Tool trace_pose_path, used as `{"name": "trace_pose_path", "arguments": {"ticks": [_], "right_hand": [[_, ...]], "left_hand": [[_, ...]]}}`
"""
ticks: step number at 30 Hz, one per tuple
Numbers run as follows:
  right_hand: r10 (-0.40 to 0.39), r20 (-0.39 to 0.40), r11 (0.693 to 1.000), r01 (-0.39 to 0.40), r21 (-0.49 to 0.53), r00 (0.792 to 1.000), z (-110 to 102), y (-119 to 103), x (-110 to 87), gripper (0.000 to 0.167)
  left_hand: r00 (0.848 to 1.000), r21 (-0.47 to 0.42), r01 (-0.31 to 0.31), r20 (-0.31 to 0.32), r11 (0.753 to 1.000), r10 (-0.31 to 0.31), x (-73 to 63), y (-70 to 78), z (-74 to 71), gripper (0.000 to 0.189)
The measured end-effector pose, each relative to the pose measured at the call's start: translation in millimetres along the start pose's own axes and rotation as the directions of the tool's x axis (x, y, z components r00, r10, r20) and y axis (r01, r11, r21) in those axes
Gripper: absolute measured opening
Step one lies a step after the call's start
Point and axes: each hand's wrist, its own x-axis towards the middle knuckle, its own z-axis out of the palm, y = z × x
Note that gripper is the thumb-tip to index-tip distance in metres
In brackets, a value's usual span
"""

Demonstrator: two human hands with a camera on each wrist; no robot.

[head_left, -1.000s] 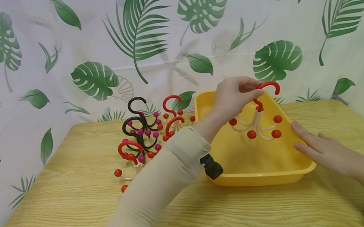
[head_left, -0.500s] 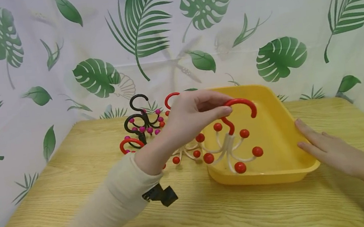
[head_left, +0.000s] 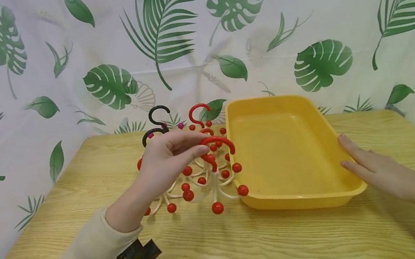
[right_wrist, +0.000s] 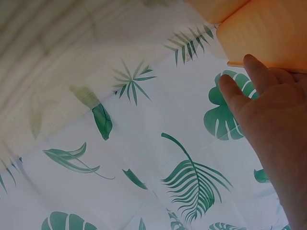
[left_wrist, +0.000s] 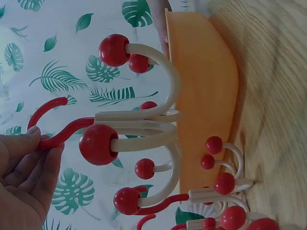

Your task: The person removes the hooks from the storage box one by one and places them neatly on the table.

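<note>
My left hand (head_left: 161, 165) pinches the red hook of a multi-arm hook hanger (head_left: 215, 180), close to the bend. Its cream arms curve outward and end in red balls. In the left wrist view the hanger (left_wrist: 115, 116) is seen sideways, raised over the table, with thumb and fingertips on the hook. My right hand (head_left: 379, 169) rests with straight fingers on the right rim of a yellow plastic tub (head_left: 280, 155). The right wrist view shows those fingers (right_wrist: 256, 76) at the tub's edge.
More red hangers (head_left: 199, 106) stand left of the tub, overlapped by the held one. Black-hooked hangers with magenta balls (head_left: 158, 108) are behind my left hand. A leaf-patterned cloth (head_left: 262, 66) backs the wooden table (head_left: 283, 241).
My left hand has carried the red hanger leftward, from above the tub to near the other hangers. My right hand has stayed at the tub's rim.
</note>
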Motion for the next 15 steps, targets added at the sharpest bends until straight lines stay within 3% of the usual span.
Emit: {"name": "trace_pose_path", "arguments": {"ticks": [6, 15], "right_hand": [[-0.005, -0.006, 1.000, 0.005, 0.002, 1.000, 0.0, 0.8, 0.1, 0.066], [0.008, 0.001, 1.000, -0.008, -0.002, 1.000, -0.6, -1.5, -0.5, 0.067]], "left_hand": [[0.999, 0.040, 0.035, -0.029, 0.999, -0.034, -8.3, -9.7, -4.9, 0.018], [0.996, 0.044, 0.087, -0.010, 0.995, -0.087, -12.8, -26.2, -3.4, 0.019]]}}
